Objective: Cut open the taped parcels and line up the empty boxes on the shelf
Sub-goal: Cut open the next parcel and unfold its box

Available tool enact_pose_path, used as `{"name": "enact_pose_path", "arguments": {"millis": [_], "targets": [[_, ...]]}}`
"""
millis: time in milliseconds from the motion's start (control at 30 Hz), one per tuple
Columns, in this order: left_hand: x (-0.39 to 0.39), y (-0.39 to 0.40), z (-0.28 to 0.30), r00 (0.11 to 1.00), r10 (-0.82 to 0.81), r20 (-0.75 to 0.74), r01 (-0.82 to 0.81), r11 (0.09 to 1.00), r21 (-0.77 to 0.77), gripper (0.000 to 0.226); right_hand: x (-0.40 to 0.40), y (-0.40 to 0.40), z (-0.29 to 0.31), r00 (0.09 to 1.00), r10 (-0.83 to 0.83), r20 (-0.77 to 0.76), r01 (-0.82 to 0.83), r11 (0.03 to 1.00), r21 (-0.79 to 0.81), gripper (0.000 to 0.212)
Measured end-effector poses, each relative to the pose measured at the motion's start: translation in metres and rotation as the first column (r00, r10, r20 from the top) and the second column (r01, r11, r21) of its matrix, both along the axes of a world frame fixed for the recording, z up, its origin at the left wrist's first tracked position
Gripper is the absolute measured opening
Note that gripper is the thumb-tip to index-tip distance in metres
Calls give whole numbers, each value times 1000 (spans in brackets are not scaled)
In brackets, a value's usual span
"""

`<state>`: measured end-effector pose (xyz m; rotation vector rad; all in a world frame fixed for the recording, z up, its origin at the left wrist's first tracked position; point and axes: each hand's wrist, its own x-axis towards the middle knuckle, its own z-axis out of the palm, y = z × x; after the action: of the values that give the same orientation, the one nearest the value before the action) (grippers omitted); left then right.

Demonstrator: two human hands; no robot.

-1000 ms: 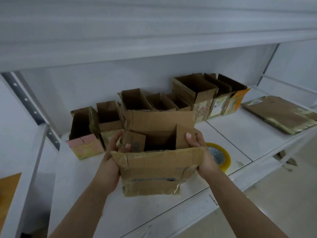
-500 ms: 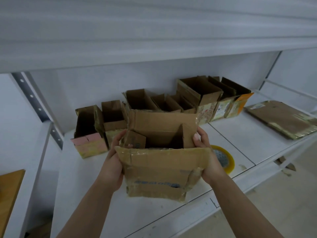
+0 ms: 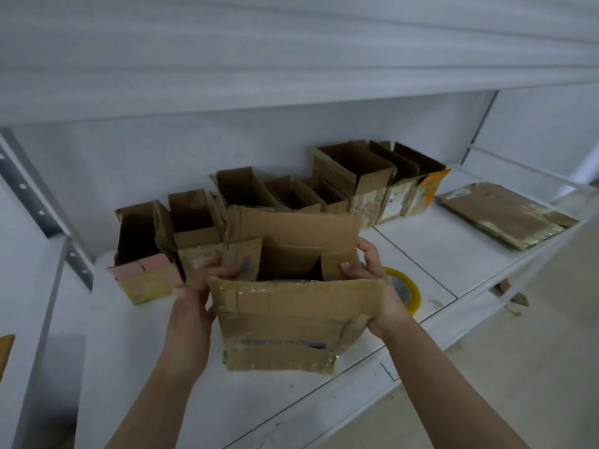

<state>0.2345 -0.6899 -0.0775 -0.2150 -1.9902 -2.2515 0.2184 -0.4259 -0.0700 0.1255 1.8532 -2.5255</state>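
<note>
The left hand curls its fingers over the left end flap of the open box, thumb side against the box's left wall, so it grips that end. The right hand does the same on the other end: its thumb presses the right flap inward and the other fingers wrap the right corner, with fingertips showing low on the front face. Both hands hold the box between them, upright, its mouth up and its rear flap standing tall.

The box has strips of clear tape across its front and a blue printed band near the bottom. It is at the front of the white shelf, near the edge; whether its base touches the shelf I cannot tell.

Behind it, a row of opened boxes stands along the back wall, from a pink-fronted one at the left to an orange-flapped one at the right.

A yellow tape roll lies flat just right of the right hand, partly hidden by it. Farther right, a flattened carton lies on the shelf, well apart from the row.
</note>
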Motion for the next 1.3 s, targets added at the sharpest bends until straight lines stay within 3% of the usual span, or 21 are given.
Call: {"name": "enact_pose_path", "arguments": {"millis": [100, 300, 500, 700, 933, 1067, 1133, 1233, 1300], "targets": [[7, 3, 2, 998, 50, -46, -57, 982, -181, 52, -1, 0, 0, 1000, -8, 8, 8, 1000, -6, 46], [0, 11, 20, 985, 169, -26, -169, 945, -279, 32, 2, 1, -2, 1000, -16, -17, 17, 999, 38, 48], [7, 17, 11, 979, 188, -83, -204, 936, -287, 60, 3, -3, 3, 1000, -19, -23, 19, 1000, 6, 49], [4, 24, 9, 969, 234, -80, -247, 916, -316, 40, 7, -7, 4, 997, -63, -53, 64, 997, 32, 28], [-1, 23, 18, 984, 164, -69, -177, 930, -322, 65, 9, -10, 9, 996, -66, 53, 73, 986, -151, 53], [-3, 14, 13, 983, 145, -114, -179, 894, -411, 52, 4, -10, 14, 995, -73, 75, 81, 990, -115, 49], [0, 13, 10, 982, 150, -115, -185, 895, -407, 50, 2, -11, 17, 995, -87, 50, 90, 995, -52, 42], [4, 13, 9, 983, 165, -77, -182, 903, -389, 55, 0, -7, 18, 995, -96, 33, 96, 995, 0, 14], [5, 14, 10, 979, 195, -52, -200, 899, -390, 57, 0, -3, 20, 997, -69, 43, 67, 996, 56, 14]]}}
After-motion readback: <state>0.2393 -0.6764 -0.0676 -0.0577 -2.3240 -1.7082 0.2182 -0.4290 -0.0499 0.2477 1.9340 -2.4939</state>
